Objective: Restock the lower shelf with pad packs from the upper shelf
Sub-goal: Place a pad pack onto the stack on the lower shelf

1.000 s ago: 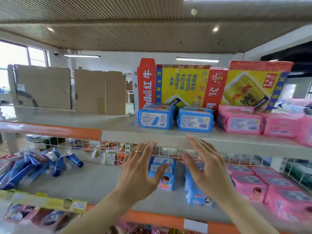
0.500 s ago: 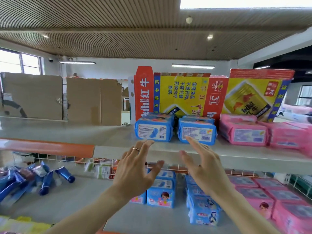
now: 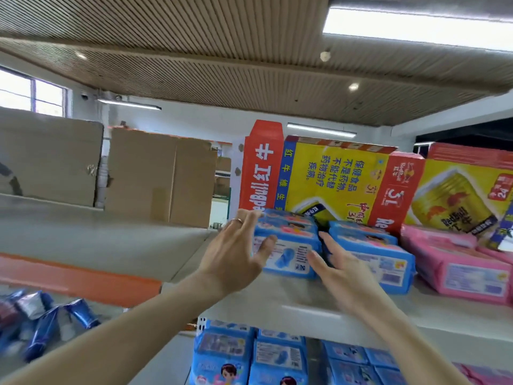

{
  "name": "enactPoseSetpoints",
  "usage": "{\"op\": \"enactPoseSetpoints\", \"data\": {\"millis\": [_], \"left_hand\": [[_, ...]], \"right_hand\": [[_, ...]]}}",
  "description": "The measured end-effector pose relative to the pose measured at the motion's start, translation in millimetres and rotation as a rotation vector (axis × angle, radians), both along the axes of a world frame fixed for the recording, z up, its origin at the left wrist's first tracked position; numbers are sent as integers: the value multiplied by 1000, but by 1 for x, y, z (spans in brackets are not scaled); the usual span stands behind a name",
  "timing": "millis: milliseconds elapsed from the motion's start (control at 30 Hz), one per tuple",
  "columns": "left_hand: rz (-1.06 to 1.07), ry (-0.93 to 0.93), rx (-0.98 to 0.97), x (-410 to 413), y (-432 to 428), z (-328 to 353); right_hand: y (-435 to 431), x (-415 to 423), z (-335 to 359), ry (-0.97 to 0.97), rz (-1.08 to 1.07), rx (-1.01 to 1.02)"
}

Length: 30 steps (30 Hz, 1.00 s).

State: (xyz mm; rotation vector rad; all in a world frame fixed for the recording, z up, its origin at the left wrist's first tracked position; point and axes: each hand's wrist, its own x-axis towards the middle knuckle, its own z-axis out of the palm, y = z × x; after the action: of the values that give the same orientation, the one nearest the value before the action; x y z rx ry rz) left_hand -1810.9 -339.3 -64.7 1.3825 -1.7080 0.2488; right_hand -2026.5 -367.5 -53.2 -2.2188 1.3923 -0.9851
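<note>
Left hand: fingers straight and spread, at the left end of the left blue pad stack; thumb lies across its front face.
Right hand: fingers straight, apart, at the stack's right end, beside the right blue stack.
Grip: neither hand clamped; firm contact not clear, motion blur.
Stack location: upper shelf, in front of the Red Bull cartons, left of the pink packs.
Lower shelf: blue packs standing in rows.
</note>
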Motion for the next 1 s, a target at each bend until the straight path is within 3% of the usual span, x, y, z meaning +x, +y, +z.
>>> {"op": "enactPoseSetpoints", "data": {"millis": [100,300,433,667,767,1000], "left_hand": [[15,141,89,10,-24,4],[-10,130,185,15,-41,-2],[-21,176,69,16,-35,0],[-33,404,-338,-3,14,-1],[-184,498,-437,-30,49,-18],[-296,713,-213,-89,128,-71]], "right_hand": [[-15,10,-1,13,-26,-4],[-24,14,-8,-100,35,-56],[-19,11,-12,-234,135,-105],[15,1,-18,-660,166,-324],[37,-19,-23,-869,121,-341],[110,-72,-83,-835,168,-149]]}}
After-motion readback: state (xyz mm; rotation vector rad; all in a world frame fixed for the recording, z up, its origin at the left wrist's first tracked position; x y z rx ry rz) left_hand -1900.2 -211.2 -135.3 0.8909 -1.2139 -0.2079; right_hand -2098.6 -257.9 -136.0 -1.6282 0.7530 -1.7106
